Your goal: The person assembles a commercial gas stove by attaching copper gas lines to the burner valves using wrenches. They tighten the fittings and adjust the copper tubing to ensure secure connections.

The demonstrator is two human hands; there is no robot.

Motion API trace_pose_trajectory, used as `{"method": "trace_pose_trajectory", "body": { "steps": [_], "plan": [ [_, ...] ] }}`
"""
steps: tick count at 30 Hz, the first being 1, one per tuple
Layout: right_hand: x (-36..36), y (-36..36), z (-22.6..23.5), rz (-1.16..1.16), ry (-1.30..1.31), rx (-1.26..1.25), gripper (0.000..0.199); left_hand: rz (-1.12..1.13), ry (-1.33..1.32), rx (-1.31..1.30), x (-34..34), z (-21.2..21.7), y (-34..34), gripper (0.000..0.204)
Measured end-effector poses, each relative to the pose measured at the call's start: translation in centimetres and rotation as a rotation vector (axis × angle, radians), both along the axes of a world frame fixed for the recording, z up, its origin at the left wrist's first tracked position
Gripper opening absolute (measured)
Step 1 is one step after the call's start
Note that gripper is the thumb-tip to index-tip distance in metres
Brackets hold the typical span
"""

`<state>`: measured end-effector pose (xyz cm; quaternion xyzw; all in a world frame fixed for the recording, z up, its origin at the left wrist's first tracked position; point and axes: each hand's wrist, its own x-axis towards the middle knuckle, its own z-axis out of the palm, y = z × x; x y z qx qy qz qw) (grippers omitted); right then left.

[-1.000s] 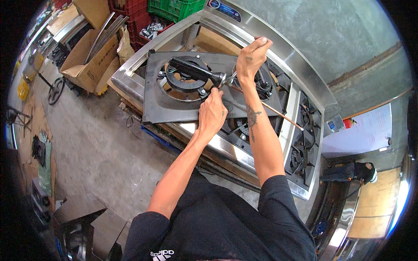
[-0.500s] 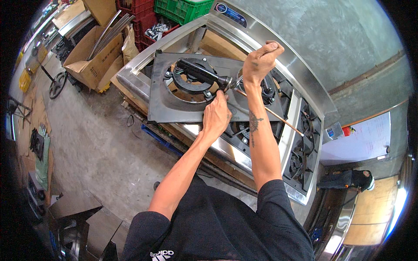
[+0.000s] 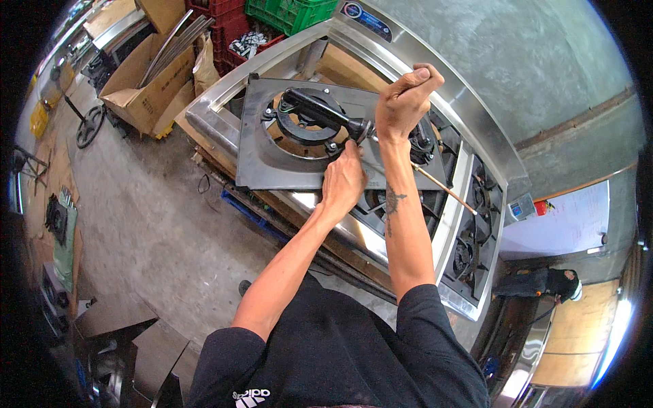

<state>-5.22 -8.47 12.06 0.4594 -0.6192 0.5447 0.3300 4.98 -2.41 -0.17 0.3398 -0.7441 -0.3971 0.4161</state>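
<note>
A black gas burner [image 3: 311, 130] with a ring head and a long tube is fixed on a grey metal top plate [image 3: 265, 170], which lies tilted over a steel stove. My left hand [image 3: 343, 175] is closed, its fingertips at the end of the burner tube; what they pinch is hidden. Just right of it, my right hand [image 3: 403, 105] is raised in a fist with the thumb on top. Whatever the fist grips is hidden behind the hand. A thin copper-coloured gas pipe [image 3: 445, 183] runs from behind my right forearm toward the stove's right side.
The steel stove frame [image 3: 221, 102] has a tall back panel and more burners [image 3: 464, 255] at right. Beyond its left end stand a cardboard box [image 3: 153, 88] of metal strips and red and green crates [image 3: 289, 15]. Another person [image 3: 544, 281] works at far right.
The top plate with its burner sits slightly farther right in view, and my left hand has shifted a little with it. My right fist stays at nearly the same height.
</note>
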Motion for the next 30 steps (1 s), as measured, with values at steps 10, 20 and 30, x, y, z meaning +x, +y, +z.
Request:
{"method": "trace_pose_trajectory", "body": {
  "steps": [10, 20, 30],
  "plan": [
    [-0.7, -0.5, 0.1, -0.014, -0.125, 0.065, 0.017, 0.017, 0.012, -0.024, -0.2, -0.1, 0.0, 0.019],
    [-1.6, -1.1, 0.7, 0.013, -0.112, 0.058, 0.009, 0.014, -0.007, -0.002, 0.0, 0.3, 0.0, 0.013],
    [-2.3, -2.3, 0.7, 0.035, -0.269, 0.133, 0.025, 0.078, 0.007, -0.098, -0.6, -0.4, 0.2, 0.014]
  ]
}}
